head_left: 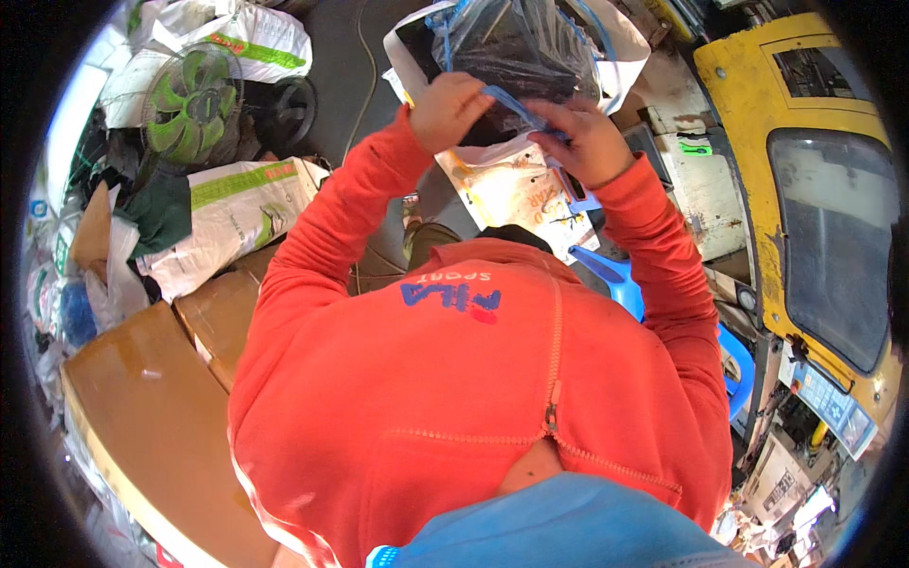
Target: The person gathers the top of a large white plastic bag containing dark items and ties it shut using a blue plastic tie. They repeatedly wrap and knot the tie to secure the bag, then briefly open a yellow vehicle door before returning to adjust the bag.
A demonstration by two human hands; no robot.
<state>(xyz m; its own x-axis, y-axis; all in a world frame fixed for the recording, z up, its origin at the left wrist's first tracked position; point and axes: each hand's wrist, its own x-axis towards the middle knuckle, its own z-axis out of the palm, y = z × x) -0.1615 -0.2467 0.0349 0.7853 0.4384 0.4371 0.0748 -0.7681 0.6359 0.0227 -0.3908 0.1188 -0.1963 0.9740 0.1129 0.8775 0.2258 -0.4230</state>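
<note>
Both arms in orange sleeves reach up and forward. My left hand (448, 109) and my right hand (587, 140) are closed on the lower edge of a clear plastic bag (516, 43) with dark contents and blue trim. A blue strip (516, 106) of the bag runs between the two hands. The bag sits above a white board (507, 189) with small parts on it.
A green fan (192, 99) and white sacks (232, 213) lie to the left. Brown cardboard boxes (142, 398) are at the lower left. A yellow machine (814, 180) with a dark window stands at the right, a blue plastic stool (630, 284) beside me.
</note>
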